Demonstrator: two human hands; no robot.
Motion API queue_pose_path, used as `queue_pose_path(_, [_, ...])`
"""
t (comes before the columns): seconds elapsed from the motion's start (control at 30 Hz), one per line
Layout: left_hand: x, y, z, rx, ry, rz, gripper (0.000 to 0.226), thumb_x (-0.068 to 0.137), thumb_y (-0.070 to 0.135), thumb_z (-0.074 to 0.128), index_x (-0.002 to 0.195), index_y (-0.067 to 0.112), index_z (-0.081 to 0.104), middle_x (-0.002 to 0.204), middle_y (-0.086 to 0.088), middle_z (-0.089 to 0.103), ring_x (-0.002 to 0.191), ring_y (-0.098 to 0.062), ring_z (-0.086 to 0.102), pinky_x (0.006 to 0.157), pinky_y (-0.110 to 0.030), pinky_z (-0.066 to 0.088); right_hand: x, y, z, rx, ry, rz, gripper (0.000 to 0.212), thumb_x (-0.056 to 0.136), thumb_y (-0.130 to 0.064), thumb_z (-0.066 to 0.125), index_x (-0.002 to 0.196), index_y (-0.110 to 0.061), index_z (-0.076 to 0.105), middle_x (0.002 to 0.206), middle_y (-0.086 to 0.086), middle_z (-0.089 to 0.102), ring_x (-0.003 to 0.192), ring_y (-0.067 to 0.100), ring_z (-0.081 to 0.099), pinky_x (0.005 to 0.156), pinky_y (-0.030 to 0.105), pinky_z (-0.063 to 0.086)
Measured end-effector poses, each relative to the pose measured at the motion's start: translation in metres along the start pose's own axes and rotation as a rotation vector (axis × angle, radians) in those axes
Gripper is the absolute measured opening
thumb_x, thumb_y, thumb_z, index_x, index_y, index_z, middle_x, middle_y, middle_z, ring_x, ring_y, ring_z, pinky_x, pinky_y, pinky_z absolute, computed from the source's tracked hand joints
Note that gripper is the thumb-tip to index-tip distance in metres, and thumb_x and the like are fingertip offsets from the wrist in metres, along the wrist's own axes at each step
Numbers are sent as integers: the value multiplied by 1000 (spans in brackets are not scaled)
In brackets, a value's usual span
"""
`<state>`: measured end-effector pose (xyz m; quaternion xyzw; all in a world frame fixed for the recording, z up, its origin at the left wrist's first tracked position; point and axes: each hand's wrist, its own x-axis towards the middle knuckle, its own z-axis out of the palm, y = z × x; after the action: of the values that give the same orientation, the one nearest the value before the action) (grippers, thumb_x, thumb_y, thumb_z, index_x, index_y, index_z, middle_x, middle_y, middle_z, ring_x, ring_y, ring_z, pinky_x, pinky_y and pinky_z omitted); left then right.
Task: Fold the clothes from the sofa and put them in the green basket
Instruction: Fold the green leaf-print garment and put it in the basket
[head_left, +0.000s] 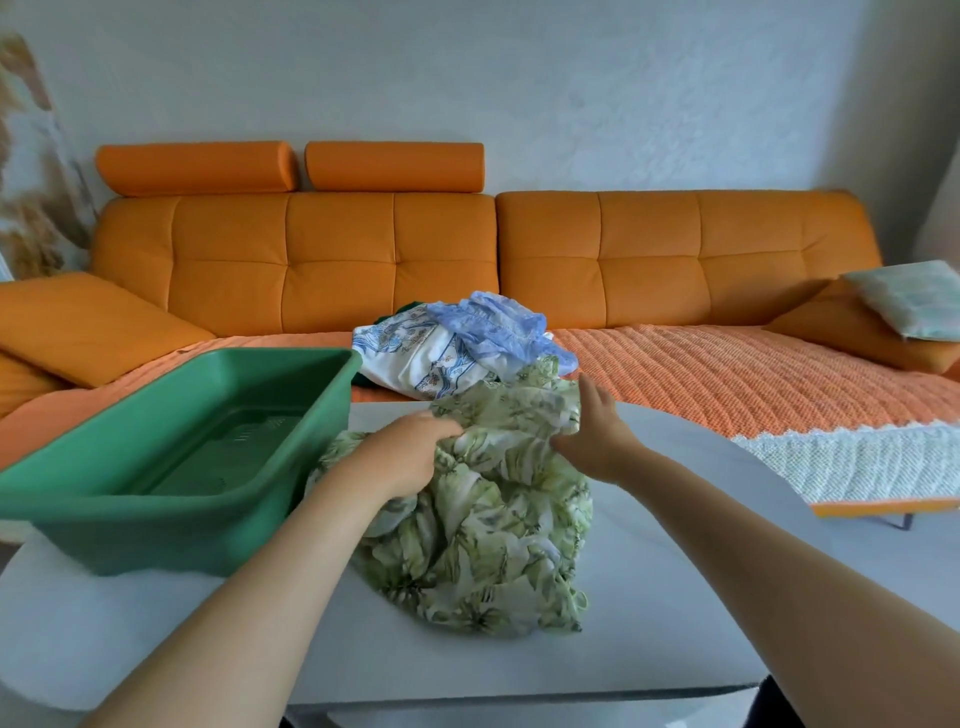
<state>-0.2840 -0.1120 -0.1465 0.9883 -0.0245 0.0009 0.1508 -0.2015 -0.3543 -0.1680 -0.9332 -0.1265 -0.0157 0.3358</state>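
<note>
Garment under inspection: I see a crumpled white leaf-print garment (498, 519) of thin cloth with green foliage, heaped on the smooth white desk (675, 597) directly in front of me. Its left edge lies just beside the right wall of the rectangular green plastic basket (156, 525). Left hand (410, 452): fingers curled into the cloth at the upper left of the heap, grasping it. Right hand (597, 441): laid against the upper right of the same garment, fingers reaching up along the cloth and thumb turned toward the folds; I cannot tell whether it pinches the fabric or only rests on it. The basket stands on the left part of the desk, its ribbed floor in plain sight. Beyond the desk, on the seat of the long orange tufted sofa (337, 260), sits a small pile: a white garment with blue print (415, 358), a pale blue ruffled piece (498, 322) on top of it, and a sliver of dark green cloth (410, 309) behind. An orange woven throw with a white border (727, 374) covers the seat to the right, and a pale patterned cushion (909, 299) leans at the far right end.
</note>
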Motion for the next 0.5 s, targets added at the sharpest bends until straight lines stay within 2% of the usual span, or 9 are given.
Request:
queue_pose_path(0.07, [-4,-5,-2,56,-181,-87,81,88,-11,33,150,42,34,146,-3,48,63,-11,57,45,-23,39,-9,0,6,-93,-43,-132,75,90,-38,64,154,-22,27,158,9,19,134,33,40,99,37,42])
queue_pose_path(0.13, [-10,-9,-5,39,-259,-99,84,85,-8,38,147,47,22,129,-1,51,53,-17,49,43,-28,33,-18,-6,10,-96,-142,-216,53,88,-49,63,135,-28,51,135,6,39,121,28,50,101,42,46])
queue_pose_path(0.17, [-14,-8,-7,19,-256,-77,80,84,-5,41,140,49,22,132,3,47,61,-20,54,47,-32,35,-23,-9,13,-122,-214,-226,50,85,-53,65,129,-31,55,127,2,44,114,25,54,97,41,49])
queue_pose_path(0.23, [-20,-4,-9,-12,-201,13,60,84,8,46,124,51,31,135,10,39,92,-21,62,61,-37,47,-30,-13,19,-274,-305,-251,53,83,-49,71,130,-31,55,121,0,50,105,19,56,88,34,50])
queue_pose_path(0.3, [-24,2,-6,-12,-168,47,31,91,41,46,118,54,39,141,11,41,112,-16,54,79,-38,47,-37,-13,23,-393,-337,-269,40,88,-30,68,126,-26,59,115,1,59,100,20,58,80,31,50])
queue_pose_path(0.33, [-26,3,-3,-13,-193,36,34,92,61,42,125,54,39,144,10,44,116,-15,52,84,-38,45,-39,-13,23,-402,-341,-278,30,89,-20,62,119,-23,63,109,1,63,98,22,61,76,31,51])
queue_pose_path(0.37, [-27,0,2,-20,-229,17,51,89,74,39,136,53,35,148,8,44,120,-16,53,89,-37,45,-41,-14,21,-380,-340,-283,25,89,-14,57,112,-21,65,102,2,65,94,24,63,73,31,52])
queue_pose_path(0.43, [-32,-5,8,22,-286,-2,75,87,70,55,150,49,21,155,7,40,126,-17,53,94,-34,47,-42,-20,12,-237,-278,-281,22,89,-11,50,98,-19,68,89,-3,64,82,18,62,70,29,50])
queue_pose_path(0.5, [-38,-7,7,58,-282,34,82,87,44,71,152,50,21,156,10,38,126,-15,53,90,-28,46,-42,-29,-5,-122,-289,-260,21,89,-11,51,72,-19,62,68,-6,54,61,11,50,65,28,44])
